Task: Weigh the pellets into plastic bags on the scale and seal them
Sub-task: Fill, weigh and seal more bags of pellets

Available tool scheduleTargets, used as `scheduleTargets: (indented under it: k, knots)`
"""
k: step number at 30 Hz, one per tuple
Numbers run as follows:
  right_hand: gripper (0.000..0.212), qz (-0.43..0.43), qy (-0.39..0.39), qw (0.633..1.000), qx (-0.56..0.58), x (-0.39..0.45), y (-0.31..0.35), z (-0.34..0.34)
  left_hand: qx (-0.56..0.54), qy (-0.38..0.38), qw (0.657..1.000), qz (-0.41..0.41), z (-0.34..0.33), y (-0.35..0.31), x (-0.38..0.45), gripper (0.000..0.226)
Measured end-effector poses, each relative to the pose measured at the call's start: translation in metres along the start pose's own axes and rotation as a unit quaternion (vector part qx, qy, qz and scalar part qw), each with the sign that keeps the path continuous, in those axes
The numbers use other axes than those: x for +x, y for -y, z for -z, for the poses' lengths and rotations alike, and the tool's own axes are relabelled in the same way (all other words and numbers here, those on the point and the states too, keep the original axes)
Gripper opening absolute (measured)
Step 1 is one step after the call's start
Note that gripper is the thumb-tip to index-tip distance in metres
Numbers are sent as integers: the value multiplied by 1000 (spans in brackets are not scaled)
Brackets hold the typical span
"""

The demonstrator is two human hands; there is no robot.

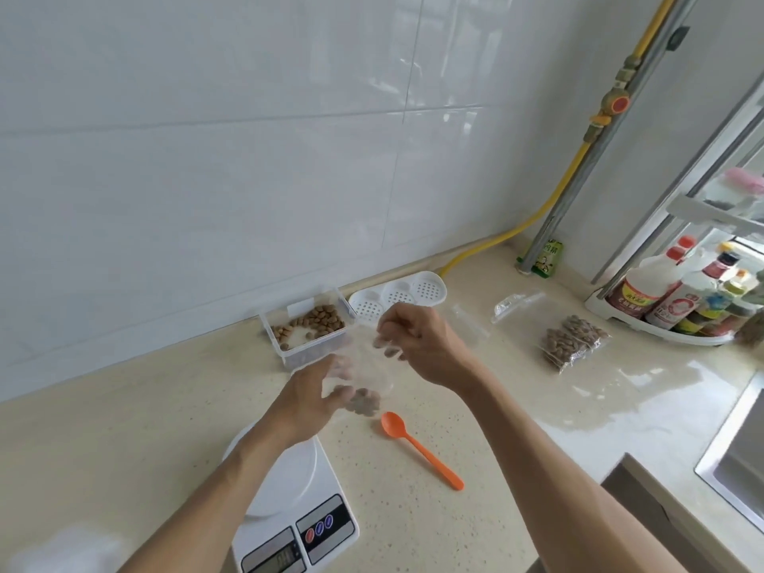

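Observation:
A clear plastic bag (368,378) with a few brown pellets at its bottom hangs above the counter between my hands. My right hand (417,345) pinches its top edge. My left hand (318,397) holds its lower left side, fingers showing through the plastic. The white digital scale (289,502) lies under my left forearm with nothing on its platform. A clear box (308,324) of brown pellets stands by the wall. An orange spoon (417,446) lies on the counter right of the scale. Filled pellet bags (572,343) lie at the right.
A white perforated tray (399,297) sits by the wall behind my right hand. Empty clear bags (512,303) lie near the filled ones. Sauce bottles (678,291) stand on a corner rack at right. A sink (740,461) edge is at lower right. Yellow hose (488,250) runs along the wall.

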State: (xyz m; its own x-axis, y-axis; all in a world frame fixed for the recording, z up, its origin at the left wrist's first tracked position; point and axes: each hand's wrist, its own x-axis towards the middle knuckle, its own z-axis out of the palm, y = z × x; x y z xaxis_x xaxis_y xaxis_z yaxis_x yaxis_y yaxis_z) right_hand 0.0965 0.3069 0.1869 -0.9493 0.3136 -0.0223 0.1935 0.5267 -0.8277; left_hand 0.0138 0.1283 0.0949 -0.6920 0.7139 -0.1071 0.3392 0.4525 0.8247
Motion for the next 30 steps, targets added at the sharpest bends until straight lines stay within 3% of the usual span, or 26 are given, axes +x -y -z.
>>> scheduleTargets:
  k: [2,8,12,16,23,25,30]
  knots:
    - [17,-9,2,999,45,4,2,3,-14,9,999,34,9,15,-3,12]
    - [11,-55,37,996,56,17,-23,-23,-16,-26,996,89,30,39,-20,5]
    - [12,-133,28,990,46,21,-50,-60,-22,-54,989,135,47,59,-32,14]
    - [12,-233,31,964,124,19,-74,-97,-5,-65,983,170,54,81,-42,25]
    - [13,-290,50,950,101,16,-92,-126,71,-100,975,188,36,113,-51,35]
    - [27,-283,53,955,66,16,-96,-127,125,-124,968,180,30,118,-53,40]
    - [47,-132,21,964,-229,11,-99,-131,279,-161,939,118,24,121,-68,48]
